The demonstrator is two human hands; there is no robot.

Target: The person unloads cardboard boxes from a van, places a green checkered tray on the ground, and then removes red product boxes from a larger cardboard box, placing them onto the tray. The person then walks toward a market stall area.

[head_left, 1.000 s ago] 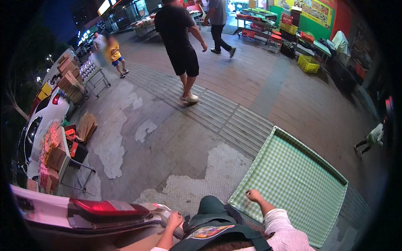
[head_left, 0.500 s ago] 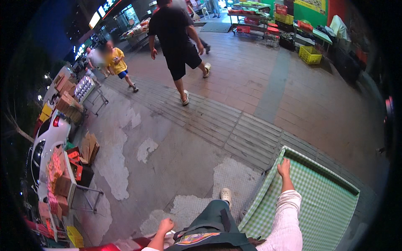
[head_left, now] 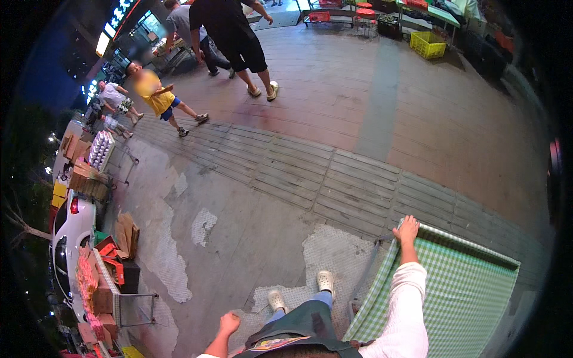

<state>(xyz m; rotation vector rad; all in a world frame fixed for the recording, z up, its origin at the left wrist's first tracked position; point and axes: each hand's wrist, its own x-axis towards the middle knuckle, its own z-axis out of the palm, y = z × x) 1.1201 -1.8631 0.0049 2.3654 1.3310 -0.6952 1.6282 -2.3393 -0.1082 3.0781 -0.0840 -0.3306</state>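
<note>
My right hand (head_left: 407, 230) grips the near-left end of the far rim of a shallow-sided display table (head_left: 471, 246). A green-and-white checked cloth (head_left: 450, 292) lines the table and covers its raised sides. Part of my fingers is hidden where they curl over the rim. Low at my left side, my left hand (head_left: 229, 323) is closed in a loose fist, and I see nothing in it. Between my arms shows a dark green apron (head_left: 304, 328), with my pale clogs (head_left: 324, 280) on the pavement beyond it.
On the left stand a metal-framed stall table (head_left: 134, 295), cardboard boxes (head_left: 89, 179) and a white car (head_left: 80, 224). A child in yellow (head_left: 156, 95) and a person in black (head_left: 230, 36) walk ahead. A yellow crate (head_left: 428, 45) sits far right. Ribbed paving (head_left: 292, 164) crosses ahead.
My right hand has shifted from the table's inner side onto its rim. Both my clogs now show. The person in black has moved farther off; the child has come nearer.
</note>
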